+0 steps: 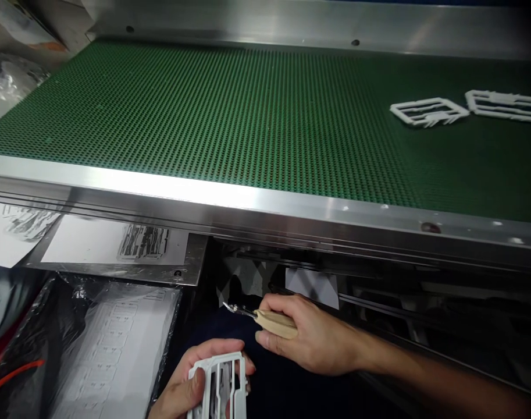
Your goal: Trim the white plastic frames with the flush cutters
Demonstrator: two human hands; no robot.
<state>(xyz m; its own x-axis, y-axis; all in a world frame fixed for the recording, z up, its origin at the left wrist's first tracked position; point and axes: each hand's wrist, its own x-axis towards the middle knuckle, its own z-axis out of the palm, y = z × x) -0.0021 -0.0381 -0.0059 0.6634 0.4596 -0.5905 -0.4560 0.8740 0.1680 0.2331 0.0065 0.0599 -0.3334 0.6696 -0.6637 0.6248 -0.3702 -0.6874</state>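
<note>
A: From the head view, what does each hand have?

B: The left hand (191,387) grips a white plastic frame (221,384) at the bottom edge, thumb pressed on its face and the other fingers curled behind it, so the part stands up and its open ribs face the person. The right hand (311,340) closes around a wooden-handled trimming tool (265,319), fingers wrapped tight on the handle, its small metal hook pointing left, just above the frame and apart from it.

A: Why hold it so low?

B: Probably to keep the part steady close to the body, below the steel rail (256,203), where the tool can reach its edges.

A: And the belt?

B: The green conveyor belt (204,110) carries 2 finished frames (428,110) lying flat at the far right, side by side, well apart from the hands. At the left, a bag-lined box (112,349) holds stacked white sheets, near the left hand.
</note>
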